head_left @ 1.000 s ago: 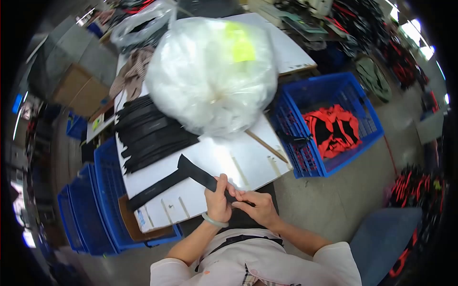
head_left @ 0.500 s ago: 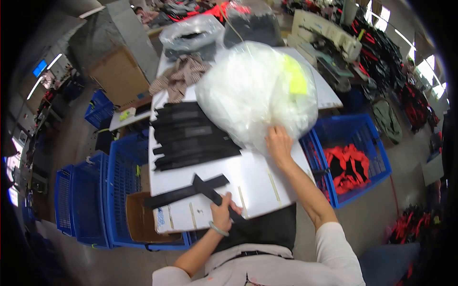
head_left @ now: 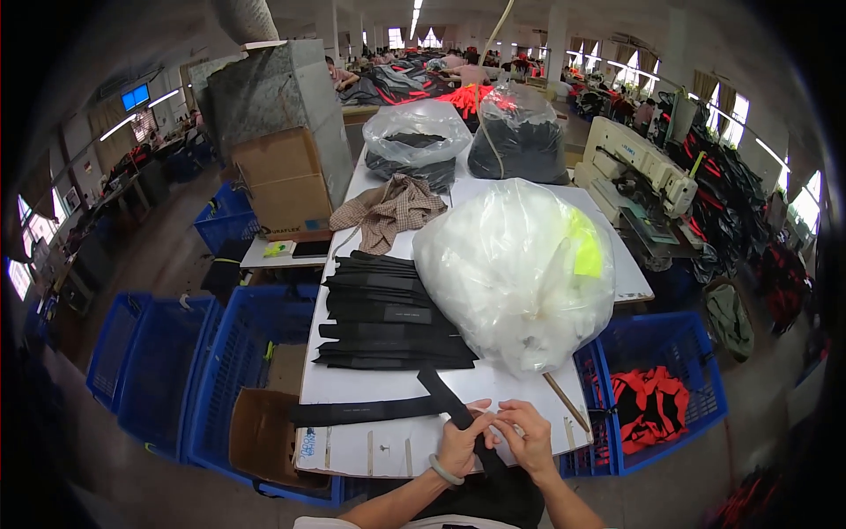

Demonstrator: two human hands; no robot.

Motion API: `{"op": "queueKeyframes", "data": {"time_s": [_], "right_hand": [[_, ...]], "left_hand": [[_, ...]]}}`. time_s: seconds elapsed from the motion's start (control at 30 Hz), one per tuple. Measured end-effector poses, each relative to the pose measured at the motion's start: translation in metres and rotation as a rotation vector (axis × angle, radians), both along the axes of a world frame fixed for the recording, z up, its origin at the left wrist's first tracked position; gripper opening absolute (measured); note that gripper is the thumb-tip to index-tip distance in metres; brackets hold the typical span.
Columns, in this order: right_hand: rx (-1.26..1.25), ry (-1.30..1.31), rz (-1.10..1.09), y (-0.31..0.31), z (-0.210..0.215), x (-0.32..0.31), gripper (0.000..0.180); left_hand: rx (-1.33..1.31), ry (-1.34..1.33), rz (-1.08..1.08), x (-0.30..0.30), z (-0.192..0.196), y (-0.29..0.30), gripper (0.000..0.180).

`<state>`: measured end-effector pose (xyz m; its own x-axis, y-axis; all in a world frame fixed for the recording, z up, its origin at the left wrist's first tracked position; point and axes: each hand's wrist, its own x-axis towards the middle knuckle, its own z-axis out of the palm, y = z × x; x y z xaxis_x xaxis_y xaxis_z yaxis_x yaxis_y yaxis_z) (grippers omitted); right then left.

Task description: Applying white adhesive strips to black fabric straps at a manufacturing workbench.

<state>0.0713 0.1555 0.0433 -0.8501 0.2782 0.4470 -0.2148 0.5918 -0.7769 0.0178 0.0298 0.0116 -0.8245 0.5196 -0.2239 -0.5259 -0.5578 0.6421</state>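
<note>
My left hand (head_left: 462, 443) and my right hand (head_left: 527, 435) meet at the near edge of the white table (head_left: 388, 388), both gripping a black fabric strip (head_left: 442, 396) that runs up and left from my fingers. A second black strip (head_left: 361, 411) lies flat across the table to the left of my hands. Behind it sits a stack of black strips (head_left: 388, 313). A big clear plastic bag (head_left: 515, 269) with white contents and a yellow tag stands just beyond my right hand. A pale bangle circles my left wrist.
Blue crates (head_left: 211, 370) stand left of the table, one holding a cardboard box (head_left: 264, 432). Another blue crate (head_left: 661, 397) with red pieces is at the right. A checked cloth (head_left: 388, 210), two filled bags (head_left: 419, 141), a wooden stick (head_left: 564, 401) and a sewing machine (head_left: 639, 167) lie farther back.
My right hand has come back from the big plastic bag to the strip at the table edge. My head has tilted up, showing more of the room.
</note>
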Motion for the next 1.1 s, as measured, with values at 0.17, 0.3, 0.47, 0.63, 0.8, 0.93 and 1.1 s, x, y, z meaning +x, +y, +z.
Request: {"op": "queueKeyframes", "data": {"time_s": [0.17, 0.3, 0.47, 0.63, 0.8, 0.93, 1.1], "right_hand": [[-0.588, -0.22, 0.159, 0.0, -0.002, 0.002, 0.01], [-0.492, -0.144, 0.258, 0.004, -0.012, 0.005, 0.01], [-0.514, -0.094, 0.233, -0.001, -0.026, 0.013, 0.009], [-0.816, -0.087, 0.303, -0.006, -0.04, 0.021, 0.013], [-0.391, -0.226, 0.342, 0.004, -0.04, 0.028, 0.016], [-0.876, -0.328, 0.354, -0.002, -0.045, 0.038, 0.022], [-1.086, -0.329, 0.347, -0.008, -0.031, 0.031, 0.015]], "left_hand": [[-0.093, 0.059, 0.01, -0.004, 0.007, -0.007, 0.034], [-0.16, 0.092, -0.049, -0.001, 0.01, -0.024, 0.034], [-0.109, 0.07, -0.078, 0.009, 0.004, -0.029, 0.031], [-0.119, 0.206, -0.002, 0.014, -0.008, -0.021, 0.012], [-0.29, 0.205, -0.06, 0.019, -0.019, -0.022, 0.013], [-0.271, 0.209, -0.132, 0.026, -0.013, -0.025, 0.014], [-0.16, 0.167, -0.044, 0.023, -0.001, -0.023, 0.018]]}}
